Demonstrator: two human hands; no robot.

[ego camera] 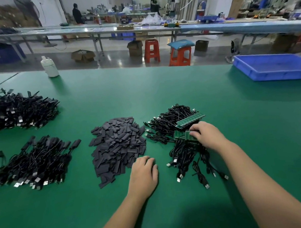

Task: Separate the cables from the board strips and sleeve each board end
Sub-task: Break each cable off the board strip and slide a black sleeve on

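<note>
A tangle of black USB cables (pixel 182 153) joined to green board strips lies right of centre on the green table. One strip (pixel 189 121) rests on top of the tangle at the back; my right hand (pixel 207 135) pinches the near strip (pixel 180 135) with curled fingertips. A heap of flat black sleeves (pixel 118 146) sits in the middle. My left hand (pixel 143 174) rests on the table at the heap's right edge, fingers loosely curled, fingertips touching the sleeves; whether it holds one is hidden.
Two piles of sleeved black cables lie at the left, one near (pixel 36 163) and one further back (pixel 20 111). A white bottle (pixel 49 66) stands at the far left edge, a blue tray (pixel 272 67) at the far right. Stools and benches lie beyond the table.
</note>
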